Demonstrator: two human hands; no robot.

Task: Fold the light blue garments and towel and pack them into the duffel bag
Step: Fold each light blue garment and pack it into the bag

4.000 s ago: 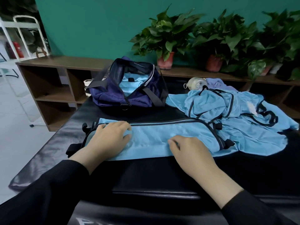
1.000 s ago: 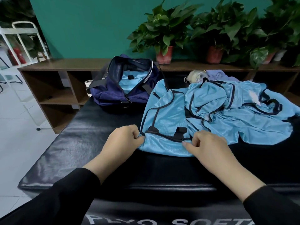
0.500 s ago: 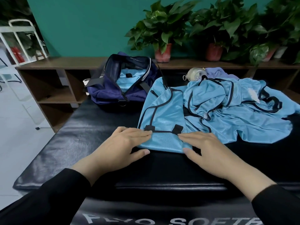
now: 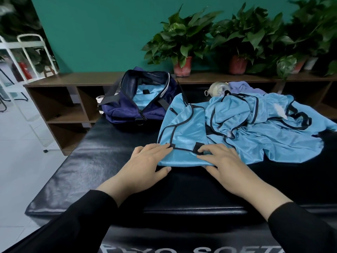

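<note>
Folded light blue garment point(image 4: 182, 137) lies on the near middle of the black padded table point(image 4: 102, 156), and both hands rest flat on its near edge. The left hand point(image 4: 145, 159) lies with fingers straight and together across the near left corner, fingertips touching a small black tab, the thumb lying on the table just in front of the cloth. The right hand point(image 4: 222, 159) lies palm down on the near right corner, fingers nearly straight, the index fingertip at a second black tab; neither hand grips anything. Black sleeves cover both forearms. To the right, touching and partly overlapping the folded piece, a crumpled heap of light blue garments point(image 4: 264, 128) with dark piping spreads toward the table's right edge. At its far side sits a clear round bottle point(image 4: 218, 89), with a lavender cloth point(image 4: 240, 87) just to the right of it. On the far left of the table the navy duffel bag point(image 4: 138, 106) stands unzipped, with light blue fabric visible inside. Behind the table runs a brown wooden shelf point(image 4: 73, 83) carrying potted plants point(image 4: 182, 44) against a teal wall.
</note>
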